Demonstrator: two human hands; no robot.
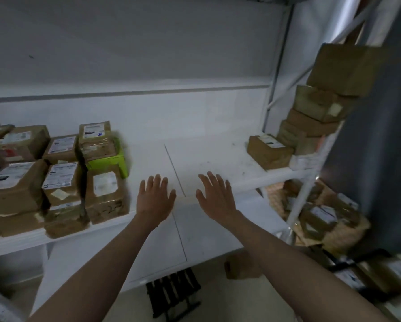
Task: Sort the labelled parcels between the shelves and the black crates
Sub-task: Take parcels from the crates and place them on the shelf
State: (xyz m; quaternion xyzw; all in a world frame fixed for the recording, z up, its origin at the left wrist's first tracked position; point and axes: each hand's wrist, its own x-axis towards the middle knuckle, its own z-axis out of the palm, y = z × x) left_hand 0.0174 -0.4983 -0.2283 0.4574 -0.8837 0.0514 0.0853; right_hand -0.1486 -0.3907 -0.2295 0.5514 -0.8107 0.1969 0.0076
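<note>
Both the left hand (155, 196) and right hand (214, 196) hover flat, fingers spread, empty over the bare middle of the shelf (195, 159); parcels (62, 173) fill its left end, 1 box (268, 151) sits right, more lie in a crate (171, 293) area below, so sorting looks roughly midway

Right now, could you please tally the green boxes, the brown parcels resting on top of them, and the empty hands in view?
Green box: 1
Brown parcel on it: 1
Empty hands: 2 (left hand, right hand)
Total: 4
</note>
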